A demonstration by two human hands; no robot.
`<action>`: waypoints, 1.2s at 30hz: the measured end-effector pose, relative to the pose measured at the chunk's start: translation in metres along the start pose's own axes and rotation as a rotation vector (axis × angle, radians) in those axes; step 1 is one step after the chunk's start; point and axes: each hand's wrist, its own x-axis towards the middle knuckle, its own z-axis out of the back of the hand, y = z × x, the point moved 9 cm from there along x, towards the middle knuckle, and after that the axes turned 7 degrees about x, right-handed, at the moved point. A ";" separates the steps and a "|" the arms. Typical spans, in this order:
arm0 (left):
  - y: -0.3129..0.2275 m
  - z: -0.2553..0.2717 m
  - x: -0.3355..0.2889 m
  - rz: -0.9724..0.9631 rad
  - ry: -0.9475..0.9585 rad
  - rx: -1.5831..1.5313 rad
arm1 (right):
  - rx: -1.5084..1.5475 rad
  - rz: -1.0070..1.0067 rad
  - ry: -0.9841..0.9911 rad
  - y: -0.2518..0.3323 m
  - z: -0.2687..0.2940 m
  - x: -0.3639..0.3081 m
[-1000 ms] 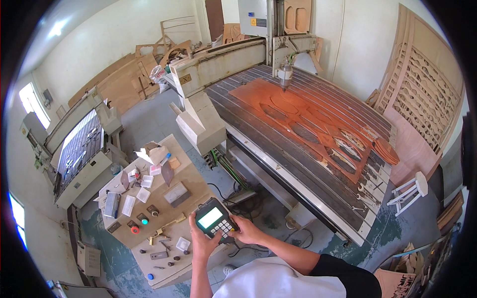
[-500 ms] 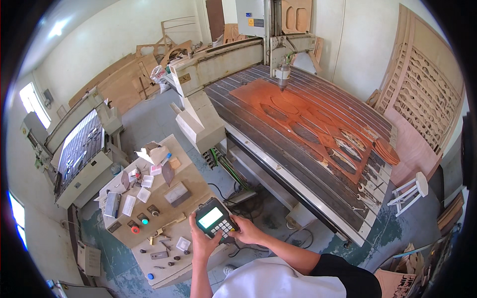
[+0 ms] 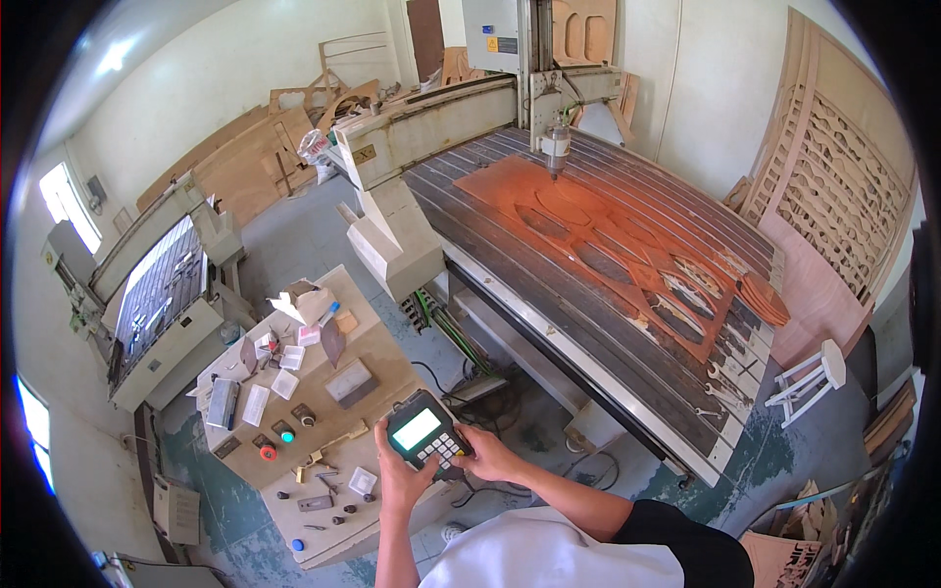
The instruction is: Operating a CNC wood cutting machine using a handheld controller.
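Between both hands I hold a dark handheld controller with a lit screen and several pale buttons. My left hand wraps its left and lower side, the thumb lying over the keys. My right hand grips its right edge, thumb near a yellow button. Beyond it stands a CNC router table with a slotted bed. An orange-red sheet with leaf-shaped cut-outs lies on the bed. The router spindle hangs over the sheet; whether its tip touches cannot be told.
Left of my hands, a control cabinet carries a red button, a green button, small boxes and metal parts. Wrenches lie on the bed's right end, near a white stool. Cables hang below. A second machine stands left.
The whole view shifts very slightly. Both hands keep their hold on the controller, and the spindle and sheet show no clear movement.
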 end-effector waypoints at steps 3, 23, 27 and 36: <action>-0.005 0.003 0.000 -0.047 -0.027 0.088 | -0.005 0.004 0.004 0.001 0.001 0.000; -0.003 0.000 0.001 -0.025 0.033 0.069 | -0.011 0.017 -0.005 0.001 0.000 0.000; 0.001 0.000 0.000 -0.039 0.019 0.098 | -0.018 0.020 0.002 0.005 0.000 0.000; 0.003 0.000 -0.001 -0.050 0.002 0.109 | -0.038 0.011 -0.002 0.004 0.001 0.000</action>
